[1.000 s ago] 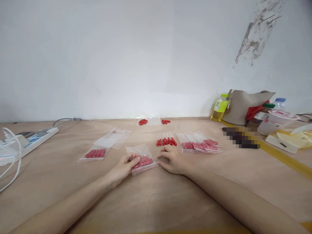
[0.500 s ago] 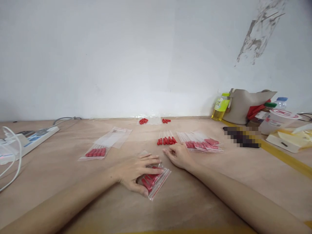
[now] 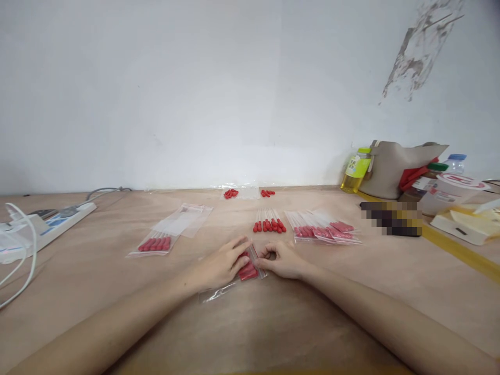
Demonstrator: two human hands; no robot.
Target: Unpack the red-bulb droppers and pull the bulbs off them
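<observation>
A clear zip bag of red-capped droppers [image 3: 247, 271] lies on the brown table in front of me, its length running left to right. My left hand [image 3: 223, 264] rests flat on it with the fingers stretched out. My right hand [image 3: 282, 259] pinches the bag's right end with curled fingers. Just beyond my hands lies a loose row of red-capped droppers [image 3: 269, 224].
Filled bags [image 3: 322, 229] are stacked to the right, another filled bag [image 3: 156, 242] to the left, more red droppers [image 3: 230, 193] by the wall. A power strip with cables [image 3: 50, 221] sits far left. Bottles [image 3: 355, 172], a beige bag [image 3: 394, 169] and containers crowd the right.
The bag has been turned and moved back toward the loose droppers. My left hand moved with it, and my right hand has come onto the bag's end.
</observation>
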